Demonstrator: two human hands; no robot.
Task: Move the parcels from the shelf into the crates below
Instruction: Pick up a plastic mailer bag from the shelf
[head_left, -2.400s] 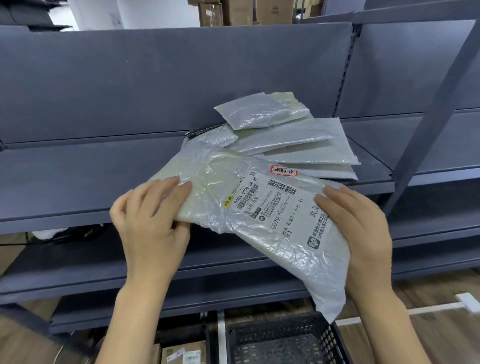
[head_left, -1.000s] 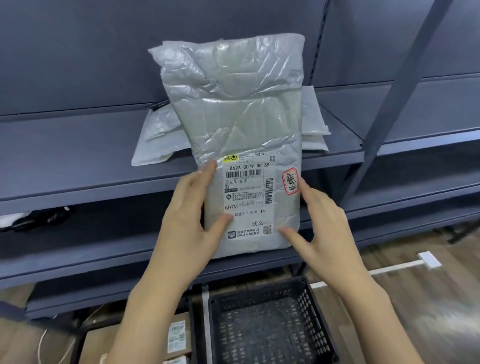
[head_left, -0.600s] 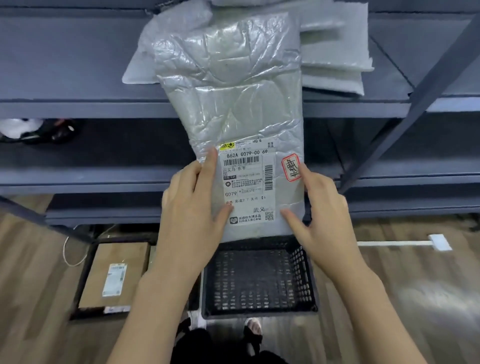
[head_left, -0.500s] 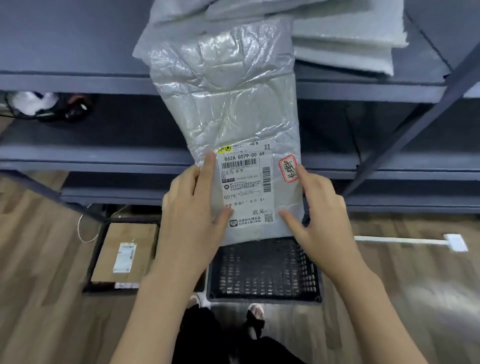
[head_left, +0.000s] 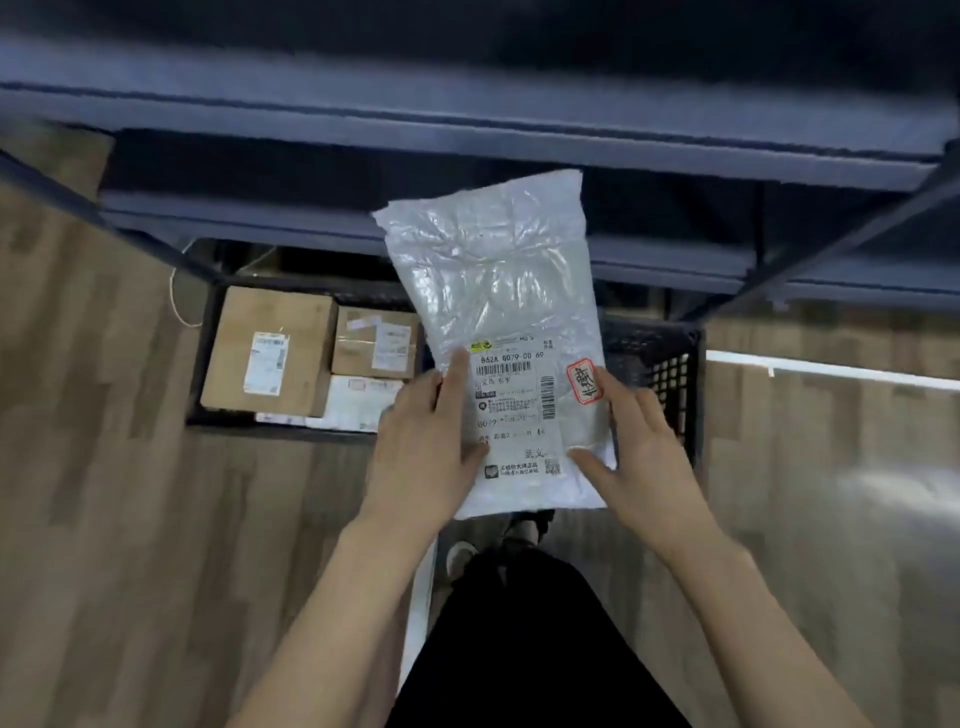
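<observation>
Hands grip a grey plastic parcel (head_left: 498, 312) above a black crate (head_left: 670, 364) on a wooden floor (head_left: 104, 545), seen from a head-worn camera looking straight down. The left hand (head_left: 426, 441) holds the parcel's lower left edge, forefinger laid along the side of the shipping label (head_left: 514, 410) and thumb pressed across the label's lower corner. The right hand (head_left: 639, 447) holds the lower right edge, thumb on the front of the wrap; its fingers run behind the parcel and cannot be seen. The parcel hangs clear of the shelf (head_left: 467, 130), which crosses the frame just beyond the parcel's top edge as dark blurred rails. Most of the black crate is hidden behind the parcel and the right hand; only its perforated right wall and far rim show, so what lies inside cannot be told. To the parcel's left stands a second crate (head_left: 208, 353) holding two brown cardboard boxes (head_left: 270, 353) and a white packet (head_left: 358, 405), that packet partly cut off by the left hand. Label print is small and soft; a barcode and a red stamp (head_left: 584, 382) are plain, the rest hard to read. Below the parcel, dark trousers (head_left: 530, 649) and part of a shoe (head_left: 460, 556) show between the forearms.
</observation>
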